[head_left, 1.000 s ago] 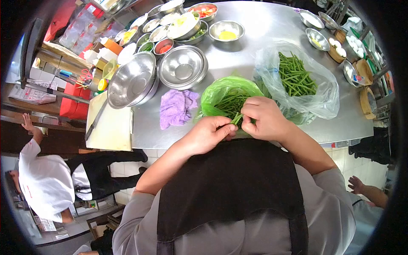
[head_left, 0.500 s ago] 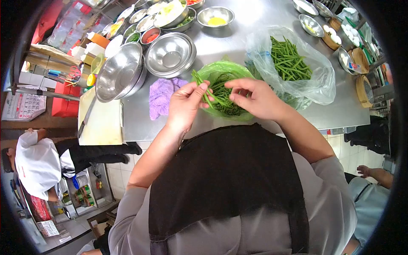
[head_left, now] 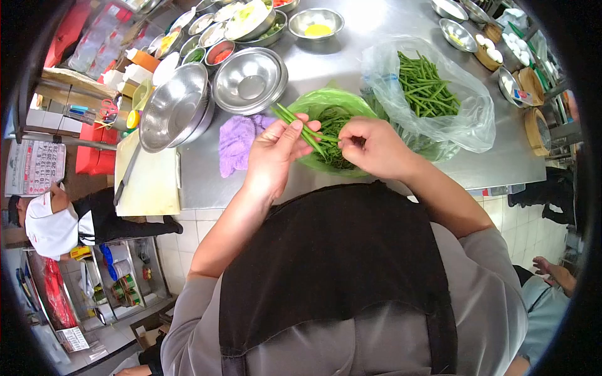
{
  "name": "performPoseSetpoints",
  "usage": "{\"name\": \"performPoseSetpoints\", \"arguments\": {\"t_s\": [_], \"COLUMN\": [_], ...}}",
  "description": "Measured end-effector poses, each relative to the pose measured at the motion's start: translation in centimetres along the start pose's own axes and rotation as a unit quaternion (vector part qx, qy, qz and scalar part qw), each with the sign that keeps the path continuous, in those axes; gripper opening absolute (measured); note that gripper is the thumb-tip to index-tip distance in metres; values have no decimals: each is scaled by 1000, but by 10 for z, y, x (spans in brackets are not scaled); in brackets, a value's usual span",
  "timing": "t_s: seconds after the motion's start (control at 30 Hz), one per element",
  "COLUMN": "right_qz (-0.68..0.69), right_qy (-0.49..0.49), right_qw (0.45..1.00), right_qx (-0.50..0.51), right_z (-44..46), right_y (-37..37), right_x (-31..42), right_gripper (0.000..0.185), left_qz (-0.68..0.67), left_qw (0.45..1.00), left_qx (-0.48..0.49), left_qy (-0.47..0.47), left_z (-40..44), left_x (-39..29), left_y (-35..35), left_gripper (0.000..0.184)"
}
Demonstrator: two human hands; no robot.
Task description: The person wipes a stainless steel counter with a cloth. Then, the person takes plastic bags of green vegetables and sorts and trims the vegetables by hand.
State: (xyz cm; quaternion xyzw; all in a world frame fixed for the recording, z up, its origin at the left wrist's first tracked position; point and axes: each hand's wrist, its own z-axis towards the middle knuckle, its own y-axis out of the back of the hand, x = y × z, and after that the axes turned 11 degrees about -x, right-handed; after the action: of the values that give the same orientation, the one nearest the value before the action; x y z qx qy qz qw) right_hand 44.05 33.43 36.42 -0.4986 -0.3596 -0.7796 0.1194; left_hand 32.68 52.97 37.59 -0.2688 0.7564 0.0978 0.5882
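Note:
My left hand (head_left: 276,147) is closed around a few green beans (head_left: 287,114), which stick out up and to the left past the thumb. The fingers of my right hand (head_left: 370,143) are pinched together at the right tip of one bean that reaches across from the left hand. Both hands are over a green plastic bag (head_left: 332,94), opened wide, with thin green pieces (head_left: 331,156) inside. To its right, a clear plastic bag (head_left: 473,128) holds a heap of long green beans (head_left: 426,84).
Left of the green bag lie a purple cloth (head_left: 235,144), stacked steel bowls (head_left: 251,81), a colander (head_left: 172,106) and a cutting board (head_left: 147,188) with a knife (head_left: 127,169). Bowls of ingredients and eggs (head_left: 517,47) stand farther back. Other people (head_left: 50,219) are at both sides.
My right hand has closed from spread fingers to a pinch at the bean's end. The beans in my left hand have shifted slightly up-left. The person at left has moved.

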Motion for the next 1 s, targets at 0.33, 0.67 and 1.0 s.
{"name": "performPoseSetpoints", "arguments": {"t_s": [0.33,0.67,1.0], "right_qz": [74,266,274], "right_qy": [-85,-96,-74], "right_qw": [994,959,959], "right_qx": [2,0,22], "right_z": [6,6,3], "right_y": [-4,-26,-19], "right_x": [-11,-13,-5], "right_gripper": [17,17,18], "left_qz": [-186,-190,-212], "left_qw": [979,975,963], "left_qx": [25,94,119], "left_qy": [74,69,118], "left_z": [9,2,5], "left_x": [5,0,7], "left_y": [6,-4,0], "left_gripper": [26,30,28]}}
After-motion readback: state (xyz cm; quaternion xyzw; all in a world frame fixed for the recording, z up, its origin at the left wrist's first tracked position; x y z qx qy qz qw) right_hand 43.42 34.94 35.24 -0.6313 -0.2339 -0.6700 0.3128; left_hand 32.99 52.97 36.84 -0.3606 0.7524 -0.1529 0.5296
